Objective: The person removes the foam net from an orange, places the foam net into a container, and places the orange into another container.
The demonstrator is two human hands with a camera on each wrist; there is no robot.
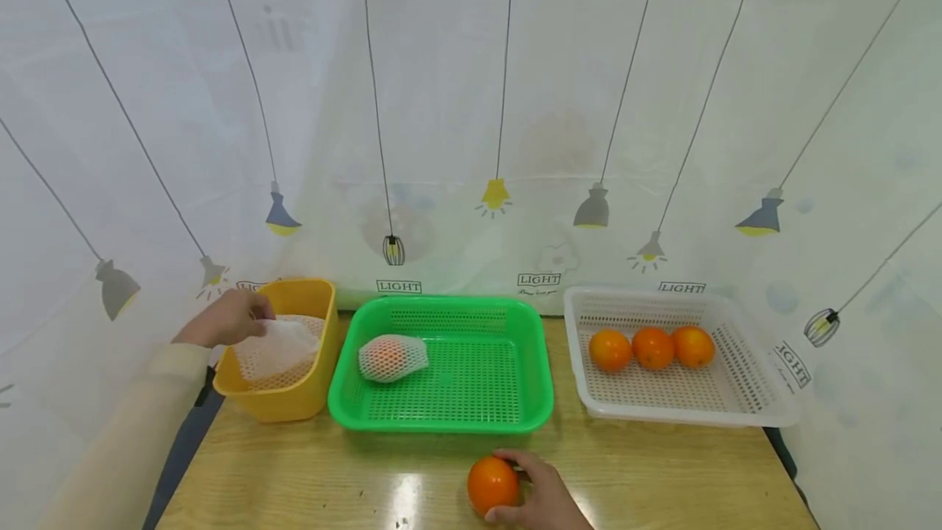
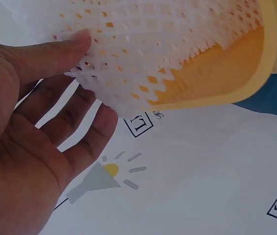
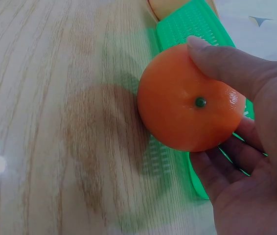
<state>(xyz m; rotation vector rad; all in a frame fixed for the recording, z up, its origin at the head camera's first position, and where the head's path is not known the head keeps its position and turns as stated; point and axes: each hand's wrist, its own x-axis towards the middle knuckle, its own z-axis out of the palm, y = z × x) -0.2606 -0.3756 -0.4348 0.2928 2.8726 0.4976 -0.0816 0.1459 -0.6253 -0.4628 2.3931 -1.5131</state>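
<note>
At the yellow bin (image 1: 275, 409), my left hand (image 1: 230, 319) pinches a white foam net sleeve (image 1: 287, 343) between thumb and fingers. The left wrist view shows the netting (image 2: 133, 44) stretching from the fingertips over the bin's rim. My right hand (image 1: 543, 497) grips an orange (image 1: 493, 485) in front of the green basket (image 1: 441, 424). Thumb and fingers hold the orange (image 3: 190, 100) from opposite sides, its green stem spot facing the right wrist camera. Inside the green basket, at its left, lies an orange fruit in a white foam net (image 1: 392, 358).
A white basket (image 1: 684, 414) at the right holds three oranges (image 1: 653, 348) in a row. The three containers stand side by side along the back of the wooden table (image 1: 353, 481). Behind them hangs a pale curtain (image 1: 456, 105) printed with lamps.
</note>
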